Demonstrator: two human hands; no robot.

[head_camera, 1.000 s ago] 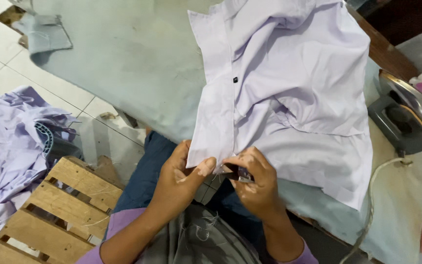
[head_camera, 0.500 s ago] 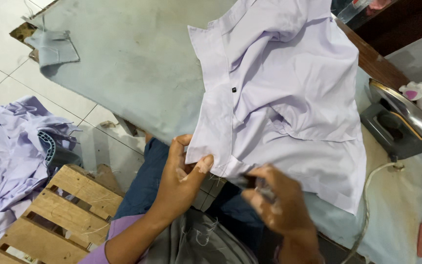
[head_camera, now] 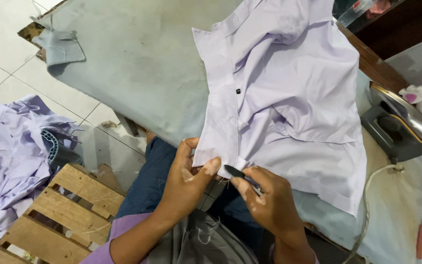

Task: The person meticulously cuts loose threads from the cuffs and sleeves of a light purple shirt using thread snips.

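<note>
Here, left hand [head_camera: 186,178] pinching the lavender shirt's [head_camera: 289,98] bottom corner at the padded table's [head_camera: 137,73] near edge, right hand [head_camera: 269,200] fingers closed on a small dark cutter [head_camera: 238,173], iron [head_camera: 399,122] at right.

I see the shirt [head_camera: 289,102] lying on the padded table [head_camera: 137,68], spread from centre toward two o'clock. At its six o'clock edge my left hand [head_camera: 186,181] pinches the hem, and my right hand [head_camera: 269,200] sits just beside it at five o'clock, holding a small blade [head_camera: 238,173] that points at the hem. The iron [head_camera: 399,124] rests on the table at three o'clock of the shirt. A cloth scrap [head_camera: 64,46] lies at ten o'clock. Off the table, a heap of garments [head_camera: 10,156] lies at nine o'clock, with a wooden pallet [head_camera: 54,215] at seven o'clock.
</note>
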